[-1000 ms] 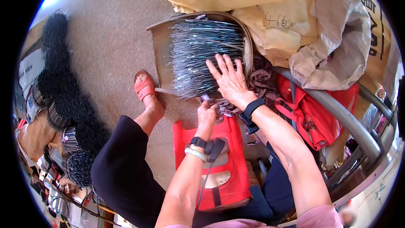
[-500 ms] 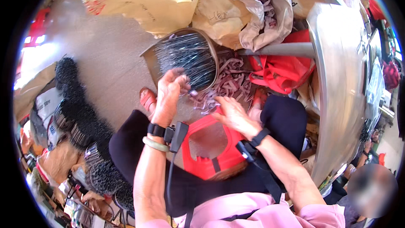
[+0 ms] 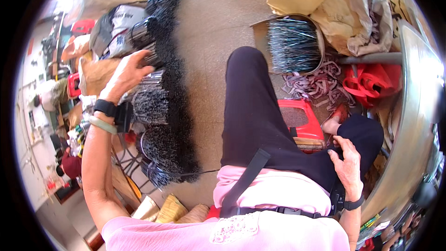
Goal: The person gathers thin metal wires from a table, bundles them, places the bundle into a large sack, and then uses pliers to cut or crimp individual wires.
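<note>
My left hand [image 3: 130, 74] reaches out over a long row of dark bundles [image 3: 155, 104], made of thin rods or wires with black bristly ends. Its thumb and fingers are parted, close to the upper bundles, and I cannot tell whether they touch. On my right thigh [image 3: 316, 162] or just above it is my right hand [image 3: 347, 161], fingers loosely bent and apart, holding nothing. Beyond my knees a round-sided container [image 3: 320, 42] with an open flap holds many thin metallic rods [image 3: 291, 44] lying crosswise.
Pale purple fabric strips [image 3: 320, 81] lie beside the container. A red plastic stool frame [image 3: 304, 121] is between my legs. At right are a red bag [image 3: 371, 81] and a metal-edged table [image 3: 413, 97]. Paper sacks [image 3: 337, 14] stand at the far right; more bags [image 3: 95, 72] lie left.
My view and body have turned left. My left hand has gone from beside the rod container to the dark bundles; my right hand has drawn back to my thigh.
</note>
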Demonstrator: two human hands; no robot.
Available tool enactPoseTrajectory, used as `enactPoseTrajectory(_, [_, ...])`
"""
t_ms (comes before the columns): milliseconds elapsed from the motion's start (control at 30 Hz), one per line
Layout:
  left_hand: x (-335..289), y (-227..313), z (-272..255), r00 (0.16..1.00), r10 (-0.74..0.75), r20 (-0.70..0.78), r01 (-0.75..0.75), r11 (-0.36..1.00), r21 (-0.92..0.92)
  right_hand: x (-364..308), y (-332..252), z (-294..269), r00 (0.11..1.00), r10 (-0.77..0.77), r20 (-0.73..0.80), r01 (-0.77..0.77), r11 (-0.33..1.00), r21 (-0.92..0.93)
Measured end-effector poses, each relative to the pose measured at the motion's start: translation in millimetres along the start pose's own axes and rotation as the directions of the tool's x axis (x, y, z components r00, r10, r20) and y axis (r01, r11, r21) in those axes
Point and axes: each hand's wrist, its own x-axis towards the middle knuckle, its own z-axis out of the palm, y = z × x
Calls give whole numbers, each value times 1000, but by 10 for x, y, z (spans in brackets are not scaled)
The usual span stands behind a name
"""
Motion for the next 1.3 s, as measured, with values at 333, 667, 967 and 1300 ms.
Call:
enactPoseTrajectory(333, [-727, 409, 1237, 917, 262, 302, -194, 952, -238, 511, -143, -83, 933, -55, 355, 188, 918, -351])
enactPoseTrajectory(667, [-480, 1086, 1550, 965, 132, 228, 4, 858, -513, 1272, 160, -319, 953, -86, 292, 171, 944, -283])
enactPoseTrajectory(967, [432, 1364, 1058, 941, 191, 279, -25, 862, -507, 1234, 87, -501, 953, 112, 280, -59, 980, -190])
enactPoseTrajectory(1300, [1167, 1490, 521, 822, 451, 347, -203, 802, -562, 104, -926, -208, 835, 515, 196, -481, 855, -194])
